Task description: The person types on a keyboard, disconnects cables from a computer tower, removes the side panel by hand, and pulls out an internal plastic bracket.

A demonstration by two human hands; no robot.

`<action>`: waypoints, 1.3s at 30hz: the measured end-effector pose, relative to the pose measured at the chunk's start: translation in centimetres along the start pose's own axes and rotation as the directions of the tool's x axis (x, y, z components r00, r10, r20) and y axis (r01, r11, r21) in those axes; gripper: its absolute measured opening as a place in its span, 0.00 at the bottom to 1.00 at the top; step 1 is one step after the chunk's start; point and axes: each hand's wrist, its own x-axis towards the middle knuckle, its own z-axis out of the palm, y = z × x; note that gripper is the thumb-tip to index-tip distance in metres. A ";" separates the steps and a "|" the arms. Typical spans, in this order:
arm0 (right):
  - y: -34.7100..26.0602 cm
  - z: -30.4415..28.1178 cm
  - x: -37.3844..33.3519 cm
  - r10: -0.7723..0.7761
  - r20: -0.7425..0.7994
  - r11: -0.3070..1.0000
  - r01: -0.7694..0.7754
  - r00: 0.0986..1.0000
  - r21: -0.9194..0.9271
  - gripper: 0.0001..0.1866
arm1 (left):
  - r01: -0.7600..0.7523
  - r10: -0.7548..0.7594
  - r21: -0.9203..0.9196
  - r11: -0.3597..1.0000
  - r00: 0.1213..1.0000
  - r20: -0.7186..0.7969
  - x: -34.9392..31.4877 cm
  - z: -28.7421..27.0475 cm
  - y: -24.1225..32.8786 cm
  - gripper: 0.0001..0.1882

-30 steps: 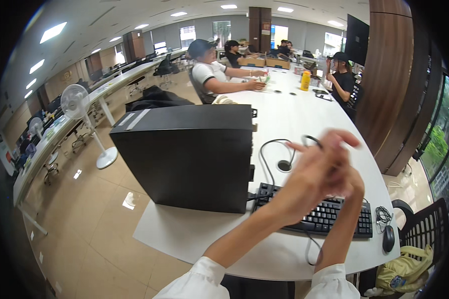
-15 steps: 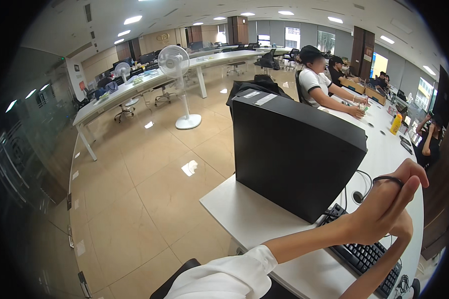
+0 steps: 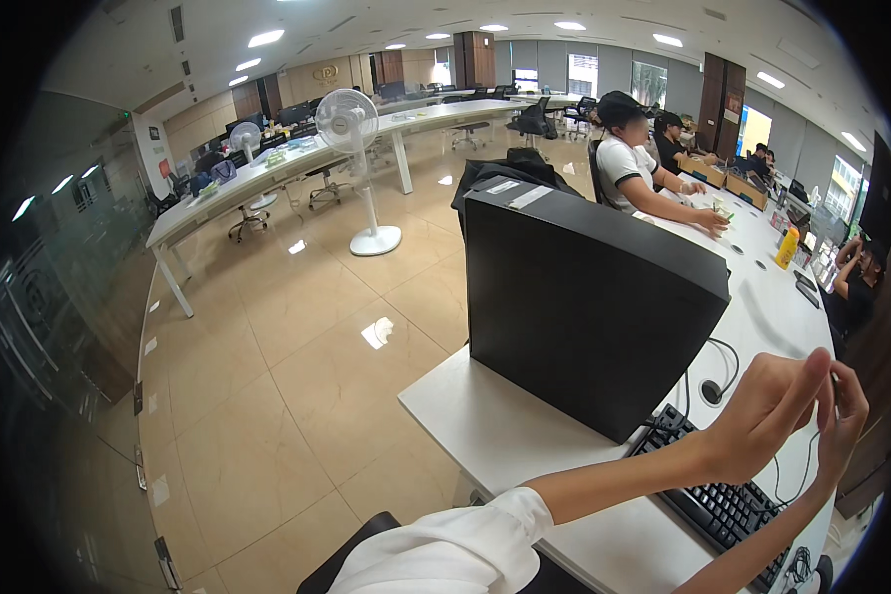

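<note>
Just below the left hand [image 3: 770, 406] and right hand [image 3: 845, 421], a black keyboard [image 3: 720, 510] sits on the white table [image 3: 455, 411], partly hidden by the left forearm [image 3: 624, 479]. Left one's loosely curled, right one's half bent; can't tell if either's gripping anything. Computer case [image 3: 589, 317] stands left of them, white fan [image 3: 346, 121] way further left.

We count two bare hands: one left hand [image 3: 765, 404] and one right hand [image 3: 841, 428]. Nearer us than the fingers [image 3: 849, 396] lie one keyboard [image 3: 711, 507] and one mouse [image 3: 825, 572]. Left of the fingers stand one computer case [image 3: 584, 317] and, well off, two fans [image 3: 346, 124]. Beyond the fingers we see one yellow bottle [image 3: 787, 247], two boxes [image 3: 745, 190] and at least five people [image 3: 626, 168].
</note>
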 end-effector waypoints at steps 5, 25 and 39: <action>1.0 -1.4 0.3 -0.083 -0.104 0.997 0.083 0.991 -0.005 0.17 | 0.121 -0.158 0.202 0.972 0.972 0.177 0.3 0.0 -0.5 0.29; -1.8 -2.6 -0.2 -0.036 -0.207 0.963 0.090 0.978 0.254 0.40 | 0.235 -0.796 0.761 0.604 0.203 0.570 -1.6 0.4 -5.3 0.45; -0.3 -6.0 -0.5 0.020 -0.423 0.913 0.156 0.906 0.376 0.29 | 0.706 -0.353 0.286 0.648 -0.054 0.934 -0.3 -0.7 -6.5 0.53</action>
